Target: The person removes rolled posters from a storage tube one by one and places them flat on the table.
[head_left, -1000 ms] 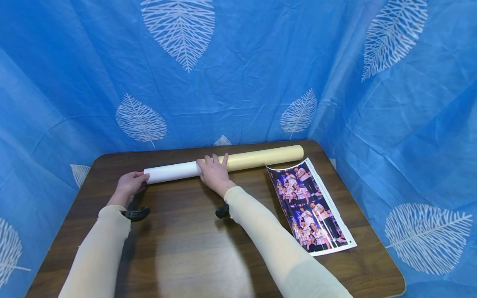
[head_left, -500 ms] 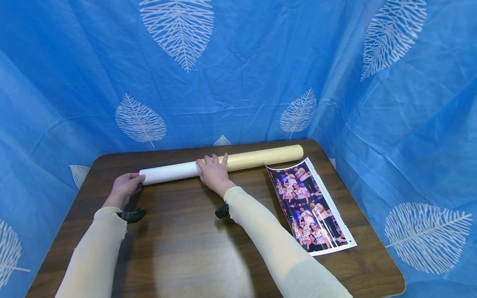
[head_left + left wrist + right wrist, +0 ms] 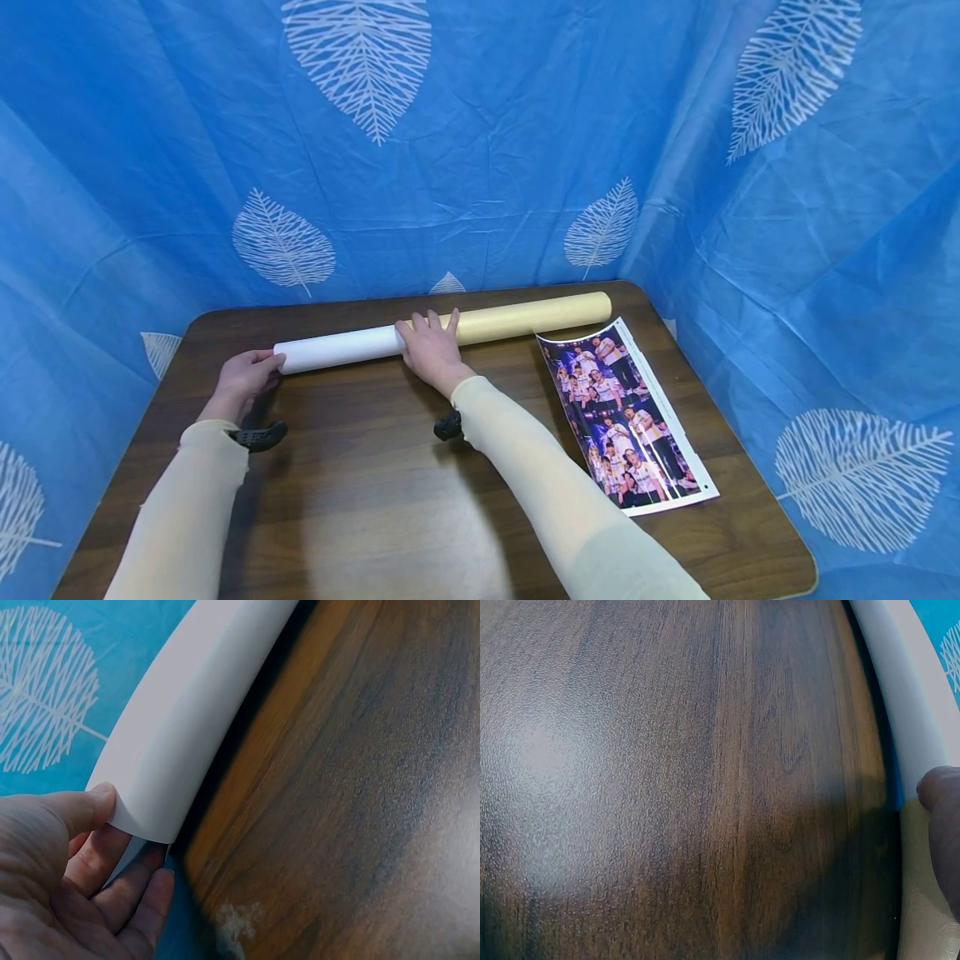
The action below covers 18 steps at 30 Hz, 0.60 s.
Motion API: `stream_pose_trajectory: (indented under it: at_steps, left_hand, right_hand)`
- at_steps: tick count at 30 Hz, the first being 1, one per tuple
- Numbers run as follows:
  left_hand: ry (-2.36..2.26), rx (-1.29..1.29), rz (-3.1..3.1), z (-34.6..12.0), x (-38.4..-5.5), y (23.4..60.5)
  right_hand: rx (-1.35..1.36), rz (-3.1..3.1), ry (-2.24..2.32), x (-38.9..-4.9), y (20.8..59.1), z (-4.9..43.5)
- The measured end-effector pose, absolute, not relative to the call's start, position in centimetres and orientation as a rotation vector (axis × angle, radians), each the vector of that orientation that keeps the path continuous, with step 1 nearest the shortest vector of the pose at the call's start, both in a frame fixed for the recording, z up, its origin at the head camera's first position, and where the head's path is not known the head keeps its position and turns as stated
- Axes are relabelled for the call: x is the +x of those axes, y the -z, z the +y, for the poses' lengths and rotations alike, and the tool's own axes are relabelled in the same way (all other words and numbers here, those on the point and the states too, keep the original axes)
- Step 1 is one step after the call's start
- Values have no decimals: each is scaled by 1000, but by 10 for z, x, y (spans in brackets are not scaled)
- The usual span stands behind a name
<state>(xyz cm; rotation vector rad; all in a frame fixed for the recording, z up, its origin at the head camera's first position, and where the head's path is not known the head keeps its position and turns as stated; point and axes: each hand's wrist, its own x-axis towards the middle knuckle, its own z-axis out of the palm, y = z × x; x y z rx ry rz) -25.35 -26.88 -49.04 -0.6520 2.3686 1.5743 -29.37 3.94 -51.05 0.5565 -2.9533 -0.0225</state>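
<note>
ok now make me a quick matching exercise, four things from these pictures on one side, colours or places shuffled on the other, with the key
Column 1
1. tube
2. roll
3. printed sheet
4. curtain

Column 2
A. blue with white leaf patterns
B. white, extending left from the tube's left end
C. partly purple, on the right side of the table
D. pale yellow, near the table's far edge

Pairs: 1-D, 2-B, 3-C, 4-A

1. Between the left hand (image 3: 243,379) and right hand (image 3: 435,354), bare table (image 3: 375,483) is leaving room on the near side.
2. The roll (image 3: 337,348) and tube (image 3: 536,317) are blocking the far side.
3. Right of the right hand, a print (image 3: 630,417) is lying in the way.
4. Beyond both, a curtain (image 3: 480,150) is hanging.
</note>
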Motion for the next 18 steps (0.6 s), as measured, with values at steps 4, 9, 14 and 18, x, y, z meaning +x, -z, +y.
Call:
stream_pose_trajectory:
  at_steps: [4,9,14,18]
  left_hand:
    - [-1546,-644,2377,-271,-251,489]
    - [-1543,-626,2379,-275,-249,488]
    - [-1562,-642,2381,-279,-249,489]
    - [-1569,-650,2377,-282,-248,489]
  right_hand:
    - [558,-2950,28,-293,510,40]
    - [553,-2951,30,-293,510,40]
    - [556,-2947,22,-293,510,39]
    - [558,-2950,14,-293,510,39]
